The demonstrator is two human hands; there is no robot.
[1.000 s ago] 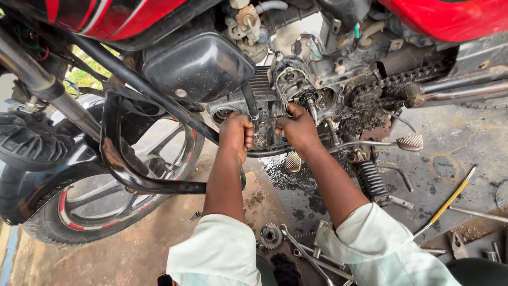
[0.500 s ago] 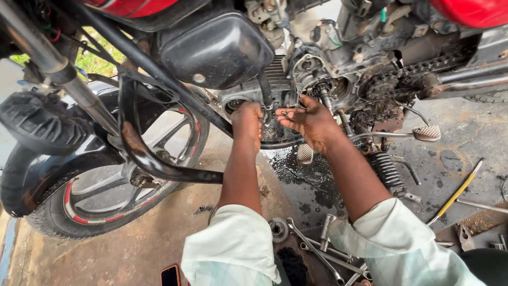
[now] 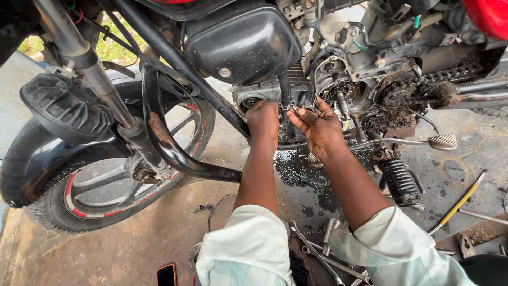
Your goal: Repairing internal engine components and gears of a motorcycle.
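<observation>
Hands [image 3: 264, 119] on engine [image 3: 296, 92], bike crosswise.

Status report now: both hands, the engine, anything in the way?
Left hand fisted against engine underside. Right hand open, fingers spread beside it. Black frame tube crosses close on the left.
</observation>
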